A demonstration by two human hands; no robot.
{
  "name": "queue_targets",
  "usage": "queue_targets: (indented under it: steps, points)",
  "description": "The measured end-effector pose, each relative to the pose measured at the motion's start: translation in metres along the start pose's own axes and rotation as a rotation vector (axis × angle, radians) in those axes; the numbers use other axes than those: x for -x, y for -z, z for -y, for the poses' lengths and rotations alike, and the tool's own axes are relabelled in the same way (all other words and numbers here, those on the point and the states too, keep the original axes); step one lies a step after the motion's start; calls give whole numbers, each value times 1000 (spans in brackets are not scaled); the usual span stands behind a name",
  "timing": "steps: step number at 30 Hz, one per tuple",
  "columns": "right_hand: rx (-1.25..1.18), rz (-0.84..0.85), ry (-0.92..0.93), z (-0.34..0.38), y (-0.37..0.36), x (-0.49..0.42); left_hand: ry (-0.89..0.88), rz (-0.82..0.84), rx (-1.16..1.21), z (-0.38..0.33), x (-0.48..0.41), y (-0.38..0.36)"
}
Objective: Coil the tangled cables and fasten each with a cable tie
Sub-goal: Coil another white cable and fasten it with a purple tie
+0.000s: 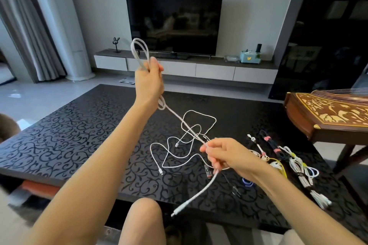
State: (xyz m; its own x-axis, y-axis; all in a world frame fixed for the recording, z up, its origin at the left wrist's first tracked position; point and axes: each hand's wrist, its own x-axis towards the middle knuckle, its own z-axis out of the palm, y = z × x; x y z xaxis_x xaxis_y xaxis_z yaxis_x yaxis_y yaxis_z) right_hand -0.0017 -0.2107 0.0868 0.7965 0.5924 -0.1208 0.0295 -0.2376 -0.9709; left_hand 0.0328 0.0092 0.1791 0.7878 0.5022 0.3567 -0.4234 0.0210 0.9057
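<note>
My left hand is raised above the black patterned table and grips a folded white cable, whose loops stick up above the fist. The same cable runs taut down to my right hand, which pinches it low over the table. Its free end with a plug hangs below that hand. A second thin white cable lies loose and tangled on the table under the taut one.
Right of my right hand lie several coiled cables fastened with coloured ties, a yellow cable and a blue tie. A carved wooden instrument stands at the right. Behind are a TV and low cabinet.
</note>
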Motion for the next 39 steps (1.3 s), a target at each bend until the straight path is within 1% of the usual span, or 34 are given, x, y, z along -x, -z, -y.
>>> queue_targets:
  steps: [2, 3, 4, 5, 6, 7, 8, 10, 11, 12, 14, 17, 20, 22, 24, 25, 26, 28, 30, 33, 36, 39]
  points:
    - [63, -109, 3, -10, 11, 8, -81, -29, -278, 6, -5, 11]
    - [158, -176, 50, -11, 17, 11, -112, 10, -466, 11, -2, 12]
    - [331, -246, 131, -12, 21, 10, -133, 91, -664, 17, 4, 10]
    - [564, -316, 243, -9, 23, 9, -137, 206, -832, 24, 11, 6]
    - [773, -376, 367, -4, 23, 8, -114, 327, -930, 30, 20, 0]
    - [907, -435, 469, 3, 23, 8, -40, 444, -935, 35, 28, -6]
    - [967, -487, 540, 11, 23, 7, 90, 553, -848, 37, 37, -10]
    - [982, -571, 628, 30, 28, 7, 410, 734, -550, 38, 51, -17]
    - [973, -584, 641, 38, 32, 6, 505, 807, -425, 38, 56, -19]
    - [947, -573, 641, 44, 34, 4, 545, 869, -343, 39, 61, -19]
    - [866, -519, 589, 51, 39, 0, 513, 953, -274, 41, 69, -21]
    - [735, -464, 521, 56, 40, -5, 394, 966, -295, 41, 76, -24]
    - [634, -488, 526, 58, 35, -9, 421, 964, -250, 41, 78, -27]
    - [618, -566, 543, 59, 35, -11, 394, 938, -290, 41, 78, -29]
    - [654, -671, 550, 63, 39, -13, 340, 920, -350, 42, 80, -30]
    - [647, -706, 541, 65, 41, -15, 344, 917, -332, 44, 81, -31]
    - [603, -726, 531, 66, 43, -17, 378, 908, -270, 45, 83, -33]
    - [457, -747, 518, 63, 39, -23, 477, 860, -68, 48, 87, -37]
    - [342, -818, 517, 57, 32, -29, 544, 824, 120, 48, 93, -44]
    - [235, -967, 522, 50, 25, -35, 576, 799, 189, 47, 102, -52]
    - [234, -988, 530, 45, 21, -37, 520, 795, 125, 47, 104, -54]
    - [350, -936, 498, 40, 22, -40, 509, 814, 50, 51, 103, -51]
